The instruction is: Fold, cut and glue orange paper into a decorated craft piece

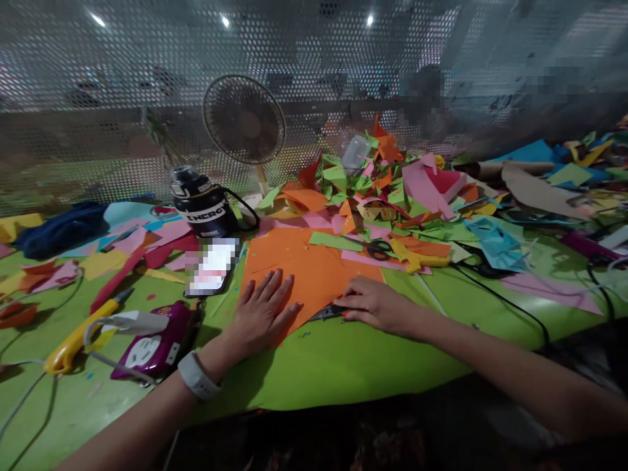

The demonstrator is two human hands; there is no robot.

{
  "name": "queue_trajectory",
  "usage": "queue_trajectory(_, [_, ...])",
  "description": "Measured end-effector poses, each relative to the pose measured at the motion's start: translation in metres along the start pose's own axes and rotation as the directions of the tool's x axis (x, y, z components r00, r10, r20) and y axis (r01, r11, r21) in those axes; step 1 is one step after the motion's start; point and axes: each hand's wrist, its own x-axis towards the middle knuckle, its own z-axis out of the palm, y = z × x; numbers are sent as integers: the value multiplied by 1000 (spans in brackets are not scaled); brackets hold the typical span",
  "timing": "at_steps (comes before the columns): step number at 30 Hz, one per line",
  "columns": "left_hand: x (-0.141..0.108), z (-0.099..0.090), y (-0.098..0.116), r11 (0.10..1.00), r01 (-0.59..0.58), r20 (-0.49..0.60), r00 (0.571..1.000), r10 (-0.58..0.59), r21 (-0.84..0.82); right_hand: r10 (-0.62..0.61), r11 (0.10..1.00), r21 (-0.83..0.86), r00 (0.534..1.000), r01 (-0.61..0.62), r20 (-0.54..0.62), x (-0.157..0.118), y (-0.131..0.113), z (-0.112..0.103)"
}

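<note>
Orange paper (304, 261) lies on the green table in front of me. My left hand (262, 307) rests flat on its left part, fingers spread, with a white band on the wrist. Near the paper's lower right edge, my right hand (375, 304) is closed around a dark, thin tool (326, 313), which looks like a cutter or scissors. Its blade end points left along the paper's edge, and my fingers hide the rest. Black-handled scissors (377, 249) and a yellow tool (417, 257) lie beyond my right hand.
A lit phone (213, 267), a dark bottle (203, 206) and a fan (244, 119) stand or lie to the left. Nearer are a purple power block (154, 343) and a yellow glue gun (81, 337) with cords. Paper scraps (377, 190) pile up behind.
</note>
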Motion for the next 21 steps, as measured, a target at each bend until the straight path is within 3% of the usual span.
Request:
queue_trajectory(6, [0, 1, -6, 1000, -17, 33, 999, 17, -17, -1, 1000, 12, 1000, 1, 10, 3, -9, -1])
queue_trajectory(15, [7, -10, 2, 992, 121, 193, 975, -110, -46, -17, 999, 51, 1000, 17, -7, 6, -11, 4])
queue_trajectory(21, [7, -10, 1, 996, 87, 194, 978, -78, -37, -40, 999, 30, 999, 40, -6, 9, -15, 8])
